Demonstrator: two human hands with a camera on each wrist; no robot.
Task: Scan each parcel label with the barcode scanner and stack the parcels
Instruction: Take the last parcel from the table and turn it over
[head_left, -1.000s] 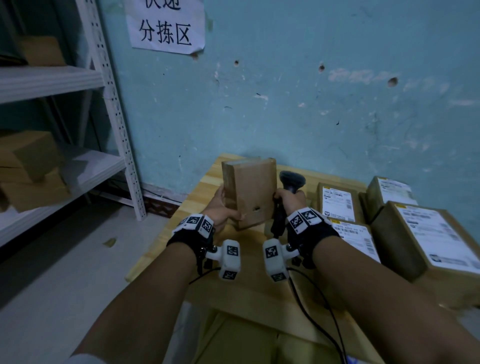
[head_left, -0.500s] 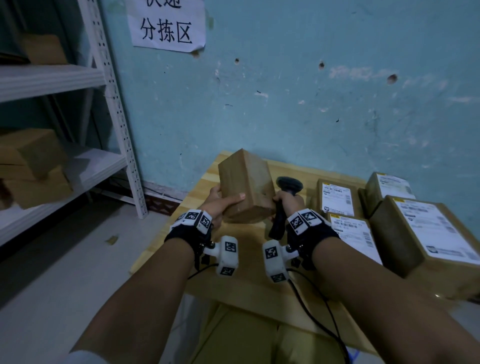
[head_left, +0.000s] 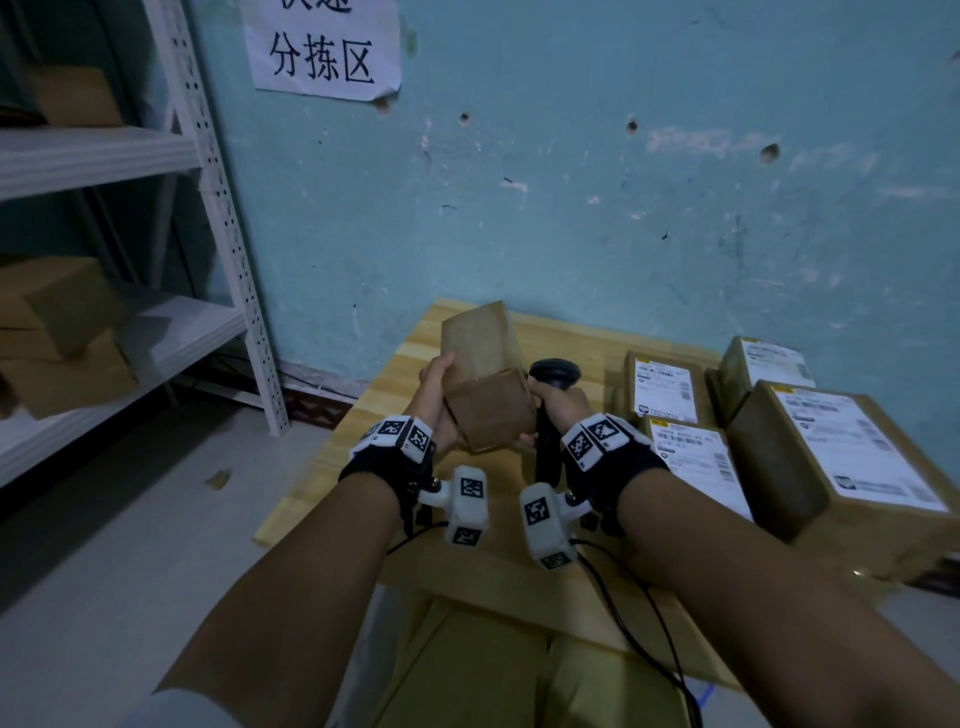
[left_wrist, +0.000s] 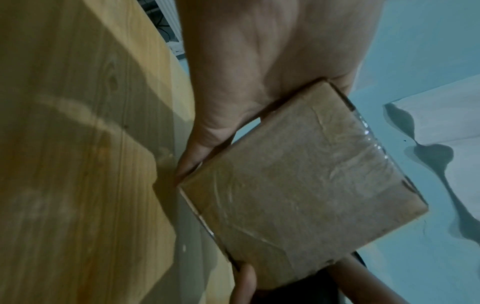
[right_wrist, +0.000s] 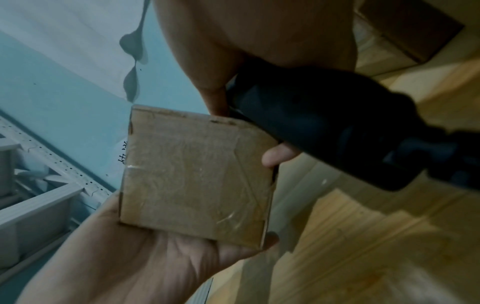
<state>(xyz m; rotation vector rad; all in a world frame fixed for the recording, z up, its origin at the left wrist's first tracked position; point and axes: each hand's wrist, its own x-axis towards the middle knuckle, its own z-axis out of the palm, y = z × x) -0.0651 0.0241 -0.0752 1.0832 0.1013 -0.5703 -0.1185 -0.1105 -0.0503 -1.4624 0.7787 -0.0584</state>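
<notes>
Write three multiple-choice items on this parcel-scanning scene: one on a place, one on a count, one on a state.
1. Where is the barcode scanner?
A. on the shelf
B. in the right hand
C. on the floor

2. How many labelled parcels lie on the table at the right?
A. four
B. one
C. seven

3. How is the small parcel held?
A. flat on the table
B. lifted in the left hand
C. stacked on another

Key: 1 B, its fingers wrap the black handle. 2 A, four white labels face up. 3 B, the hand grips it above the tabletop.
</notes>
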